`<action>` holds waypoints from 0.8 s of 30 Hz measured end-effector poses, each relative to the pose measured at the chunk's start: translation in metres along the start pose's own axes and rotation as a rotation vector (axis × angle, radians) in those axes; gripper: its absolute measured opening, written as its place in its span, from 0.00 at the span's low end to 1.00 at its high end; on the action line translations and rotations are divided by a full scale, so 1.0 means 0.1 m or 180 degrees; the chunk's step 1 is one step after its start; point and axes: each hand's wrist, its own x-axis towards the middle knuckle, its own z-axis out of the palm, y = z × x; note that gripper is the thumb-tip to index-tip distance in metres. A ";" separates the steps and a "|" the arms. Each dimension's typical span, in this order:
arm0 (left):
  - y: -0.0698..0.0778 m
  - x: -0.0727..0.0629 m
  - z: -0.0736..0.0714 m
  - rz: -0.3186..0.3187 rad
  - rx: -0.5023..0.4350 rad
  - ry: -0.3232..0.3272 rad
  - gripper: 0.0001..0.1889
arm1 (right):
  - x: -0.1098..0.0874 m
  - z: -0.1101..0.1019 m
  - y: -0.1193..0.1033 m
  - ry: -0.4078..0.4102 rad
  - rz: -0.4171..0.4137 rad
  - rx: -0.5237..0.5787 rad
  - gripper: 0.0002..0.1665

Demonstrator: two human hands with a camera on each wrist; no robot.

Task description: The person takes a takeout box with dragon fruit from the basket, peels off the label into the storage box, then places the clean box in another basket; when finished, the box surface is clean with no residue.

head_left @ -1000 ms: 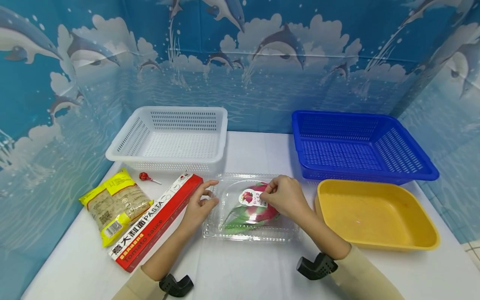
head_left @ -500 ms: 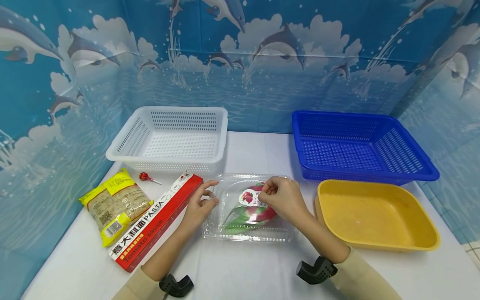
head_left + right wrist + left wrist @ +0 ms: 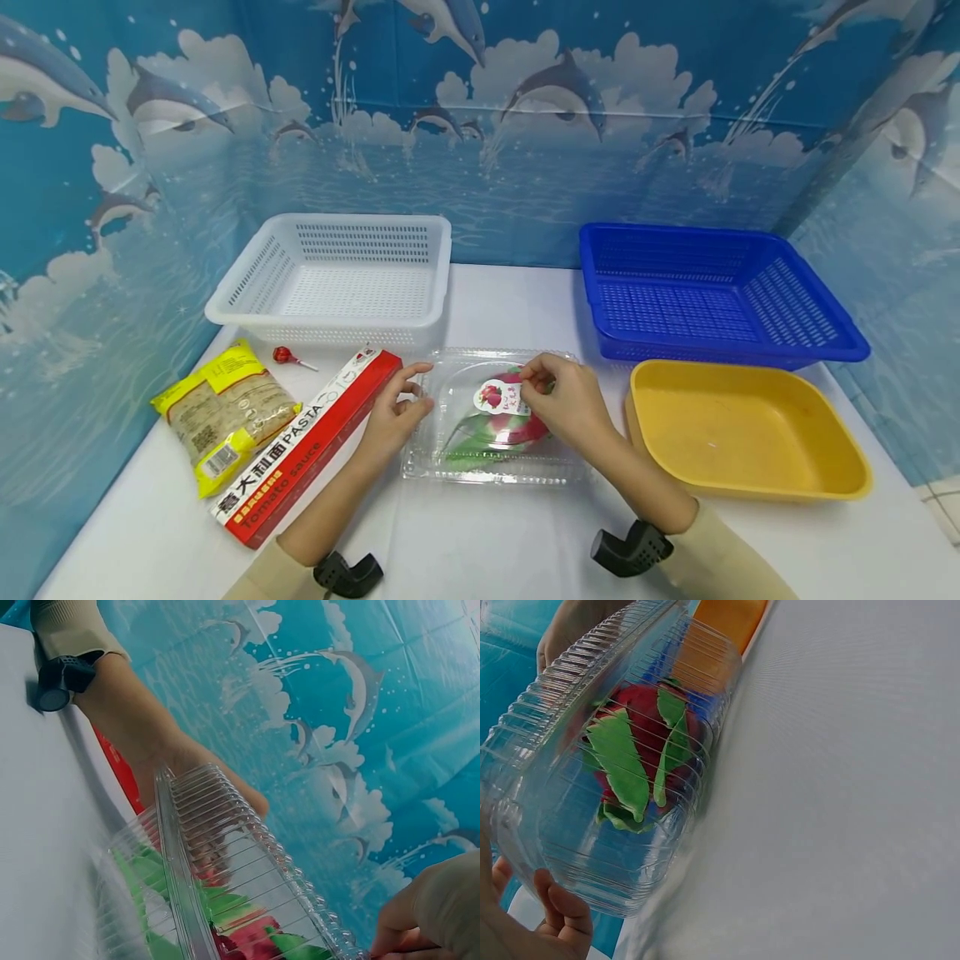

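A clear plastic clamshell box (image 3: 431,462) lies lid-shut on the white table, with a red and green dragon fruit (image 3: 634,742) inside. On top of the lid is a white sticker (image 3: 491,397) with a red fruit picture. My right hand (image 3: 572,398) pinches the right end of this sticker between thumb and bent index finger; its fingertips cover that end. My left hand (image 3: 393,417) rests against the box's left side, thumb and index finger spread along the edge. In the left wrist view, left-hand fingertips (image 3: 574,911) lie at the end of the box.
Left of the box lie a red and white pasta box (image 3: 311,446), a yellow bag of grain-like food (image 3: 228,412) and a red lollipop (image 3: 283,355). Behind stand a white basket (image 3: 326,325) and a blue basket (image 3: 697,348). A yellow basin (image 3: 742,433) stands at the right.
The head view has shifted slightly. My right hand has moved a little along the sticker's right end, keeping its pinch. My left hand stays at the box's left side.
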 end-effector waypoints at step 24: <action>0.00 0.00 -0.01 -0.0029 -0.0001 -0.0030 0.25 | -0.04 -0.11 0.08 0.0446 0.0010 0.0581 0.05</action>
